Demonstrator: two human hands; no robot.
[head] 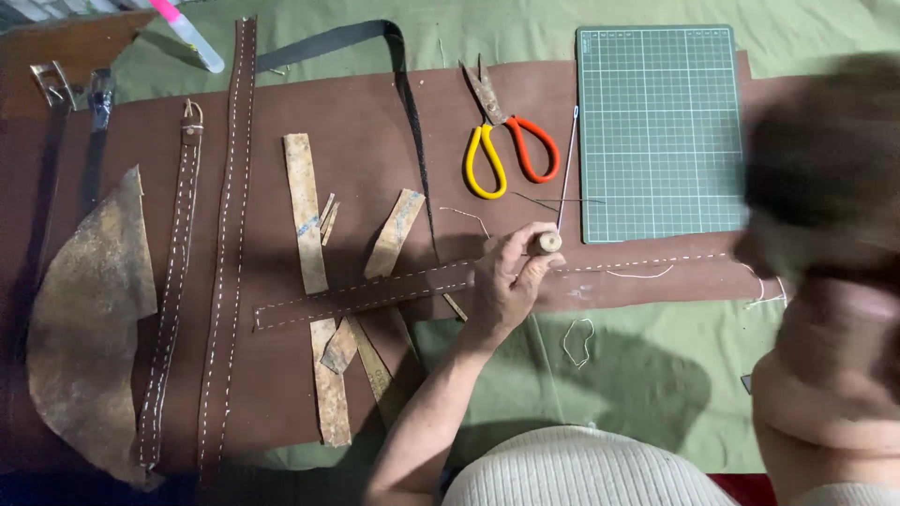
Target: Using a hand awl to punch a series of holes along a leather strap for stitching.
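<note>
My left hand (504, 281) is closed around the wooden handle of an awl (547, 242), whose thin metal shaft points up toward the green cutting mat. The hand rests on the end of a dark brown leather strap (370, 295) with white stitching, lying across a large brown leather sheet (375, 122). A dashed line of white stitches (647, 262) runs right from the hand. My right arm (825, 309) is raised close to the camera at the right and is heavily blurred. Its hand and fingers cannot be made out.
Scissors (502, 145) with one yellow and one orange handle lie beside a green cutting mat (661, 131). Stitched belts (230, 234), tan leather strips (305, 211), and a curved leather piece (89, 319) lie left. A loose thread loop (578, 342) sits on green cloth.
</note>
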